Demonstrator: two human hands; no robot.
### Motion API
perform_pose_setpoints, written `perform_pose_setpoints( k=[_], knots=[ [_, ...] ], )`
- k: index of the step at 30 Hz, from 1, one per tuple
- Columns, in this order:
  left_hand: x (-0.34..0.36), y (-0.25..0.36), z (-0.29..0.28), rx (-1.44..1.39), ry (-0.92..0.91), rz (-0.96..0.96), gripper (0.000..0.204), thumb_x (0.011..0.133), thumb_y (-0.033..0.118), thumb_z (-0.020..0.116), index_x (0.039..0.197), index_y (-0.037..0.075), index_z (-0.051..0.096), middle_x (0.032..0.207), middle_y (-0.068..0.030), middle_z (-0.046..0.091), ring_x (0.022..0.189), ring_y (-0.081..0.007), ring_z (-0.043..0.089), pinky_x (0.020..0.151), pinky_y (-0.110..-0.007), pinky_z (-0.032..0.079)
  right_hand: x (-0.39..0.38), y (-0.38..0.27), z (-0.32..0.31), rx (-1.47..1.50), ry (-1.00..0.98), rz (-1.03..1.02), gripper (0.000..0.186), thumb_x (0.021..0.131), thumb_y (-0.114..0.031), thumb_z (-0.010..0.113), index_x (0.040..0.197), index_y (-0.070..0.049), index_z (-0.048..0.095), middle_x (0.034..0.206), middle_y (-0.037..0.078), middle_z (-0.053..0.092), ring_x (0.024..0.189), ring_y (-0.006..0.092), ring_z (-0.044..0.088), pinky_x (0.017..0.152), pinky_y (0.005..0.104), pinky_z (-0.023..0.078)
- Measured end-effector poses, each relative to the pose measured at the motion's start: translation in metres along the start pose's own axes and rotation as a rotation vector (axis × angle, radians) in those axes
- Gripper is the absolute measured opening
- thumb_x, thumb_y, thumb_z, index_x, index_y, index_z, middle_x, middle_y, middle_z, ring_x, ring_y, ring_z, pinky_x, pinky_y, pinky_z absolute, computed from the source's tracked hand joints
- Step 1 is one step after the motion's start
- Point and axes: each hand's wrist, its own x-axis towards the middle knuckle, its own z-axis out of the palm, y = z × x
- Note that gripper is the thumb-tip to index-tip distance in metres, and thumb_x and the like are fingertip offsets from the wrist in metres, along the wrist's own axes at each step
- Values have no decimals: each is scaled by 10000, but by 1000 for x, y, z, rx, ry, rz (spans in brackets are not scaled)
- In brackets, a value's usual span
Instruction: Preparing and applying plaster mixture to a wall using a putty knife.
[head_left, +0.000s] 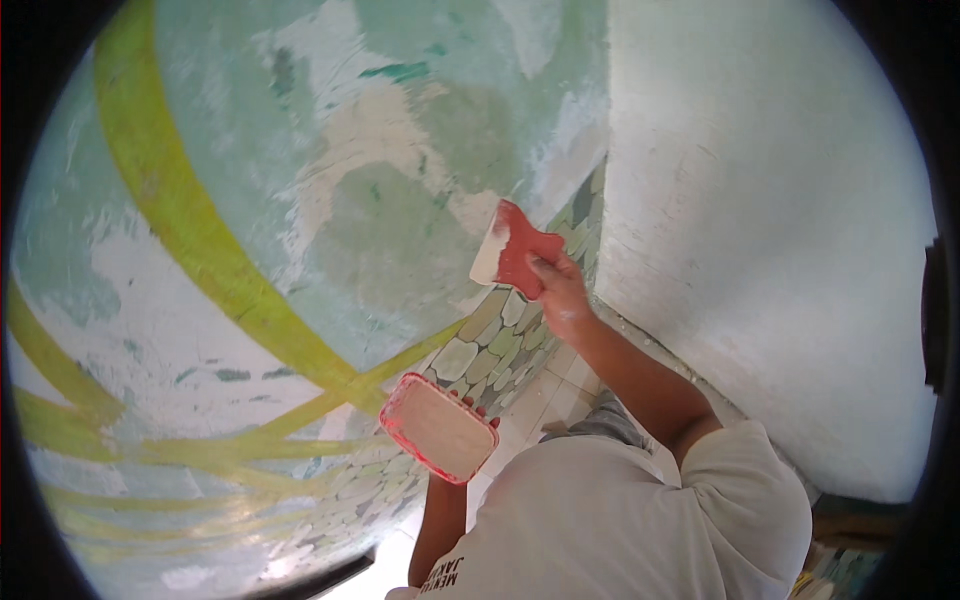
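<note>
My right hand (pixel 562 292) grips a red plastic putty spreader (pixel 522 256) by its handle end. Pale cream putty (pixel 490 256) covers the spreader's broad left edge. It is held up before the green wall (pixel 390 240); whether the edge touches the surface I cannot tell. Lower and to the left, my left hand (pixel 482 408) supports a red-rimmed rectangular tub (pixel 412 448) from below. Its fingertips curl along the tub's far right side, while the palm is hidden underneath. Smooth cream putty fills the tub, with smears on the rim.
Whitish filler patches (pixel 350 150) and yellow-green painted bands (pixel 190 215) mark the wall. Stone-patterned cladding (pixel 490 345) runs along its lower part. A plain white wall (pixel 760 230) meets it at a corner on the right. Light floor tiles (pixel 545 395) show below.
</note>
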Motion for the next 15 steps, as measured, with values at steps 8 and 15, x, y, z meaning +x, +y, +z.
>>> perform_pose_setpoints(
  k=[8,15],
  knots=[
    [14,-3,12,-83,-73,26,525,916,469,478,1319,133,453,1303,-114,530,1194,-324,515,1043,-602,324,-38,-67,24,337,-193,492,283,920,-146,561,1188,-68,515,1087,65,625,918,177,631,683,318,533],
    [1,-2,15,-85,-70,56,499,928,437,469,1316,122,458,1288,-117,549,1165,-331,540,1036,-605,334,-14,5,-32,129,244,411,247,908,-90,535,1154,-66,527,1026,58,626,835,175,634,579,307,501]
  ],
)
